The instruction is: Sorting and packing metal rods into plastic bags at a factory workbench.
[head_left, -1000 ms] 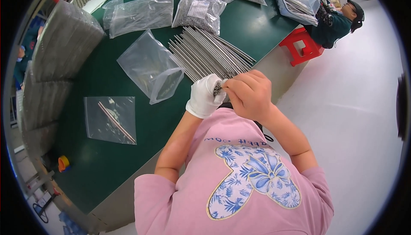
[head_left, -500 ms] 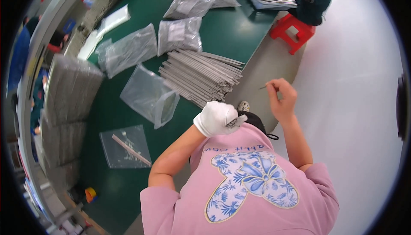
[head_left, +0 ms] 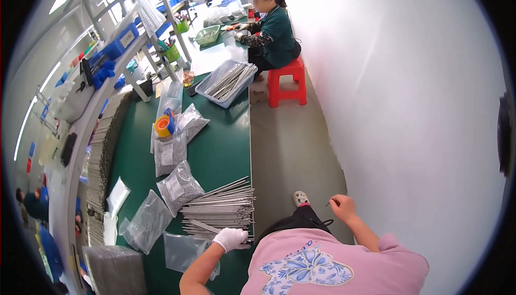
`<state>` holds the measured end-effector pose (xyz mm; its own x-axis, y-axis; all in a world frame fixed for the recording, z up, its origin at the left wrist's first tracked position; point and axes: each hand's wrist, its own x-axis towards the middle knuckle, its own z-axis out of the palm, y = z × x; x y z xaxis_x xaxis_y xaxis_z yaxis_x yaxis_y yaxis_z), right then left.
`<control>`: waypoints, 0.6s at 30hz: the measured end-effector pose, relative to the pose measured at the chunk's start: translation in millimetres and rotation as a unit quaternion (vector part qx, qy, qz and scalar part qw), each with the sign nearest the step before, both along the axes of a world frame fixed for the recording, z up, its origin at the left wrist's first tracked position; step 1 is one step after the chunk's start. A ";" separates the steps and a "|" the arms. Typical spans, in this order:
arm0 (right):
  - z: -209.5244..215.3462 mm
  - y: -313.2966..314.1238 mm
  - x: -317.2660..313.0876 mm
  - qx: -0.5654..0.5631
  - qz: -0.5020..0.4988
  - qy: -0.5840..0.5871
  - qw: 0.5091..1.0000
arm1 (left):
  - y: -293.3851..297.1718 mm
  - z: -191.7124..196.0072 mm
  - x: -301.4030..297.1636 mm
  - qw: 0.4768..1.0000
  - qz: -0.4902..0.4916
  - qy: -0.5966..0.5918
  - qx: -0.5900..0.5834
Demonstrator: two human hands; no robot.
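My left hand [head_left: 231, 239], in a white glove, is closed on some thin grey metal rods at the near edge of the pile; the glove hides most of them. The pile of rods [head_left: 217, 211] lies fanned out on the green table, ends toward its right edge. My bare right hand [head_left: 343, 207] is held out to the right, over the floor. Between its pinched fingertips is a short, thin dark piece [head_left: 328, 204], too small to name. Beside my left forearm lies a clear plastic bag [head_left: 183, 251], apparently flat.
Filled clear bags [head_left: 180, 187] and a tape roll [head_left: 164, 125] line the green table [head_left: 220, 150]. Farther off are a blue bin [head_left: 228, 82] of rods and a co-worker [head_left: 277, 37] on a red stool [head_left: 287, 82]. A white wall [head_left: 398, 107] runs along the right.
The view has tilted up and shows more of the far table and the co-worker. My left hand has moved from before my body to the rods. My right hand still pinches the thin piece.
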<state>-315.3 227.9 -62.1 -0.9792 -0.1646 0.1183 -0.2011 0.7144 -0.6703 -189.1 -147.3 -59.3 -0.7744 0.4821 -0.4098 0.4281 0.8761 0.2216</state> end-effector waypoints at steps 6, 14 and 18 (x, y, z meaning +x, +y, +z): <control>-2.0 -3.8 1.7 0.022 0.011 -0.027 0.999 | -18.0 -26.2 3.3 1.000 -0.020 0.012 -0.017; -1.5 -17.2 1.8 0.033 0.068 -0.037 0.996 | -23.5 -36.9 21.6 0.988 -0.041 0.146 0.007; -8.1 -14.2 4.5 0.048 0.071 -0.046 0.995 | -21.0 -33.7 22.0 0.982 -0.044 0.181 0.006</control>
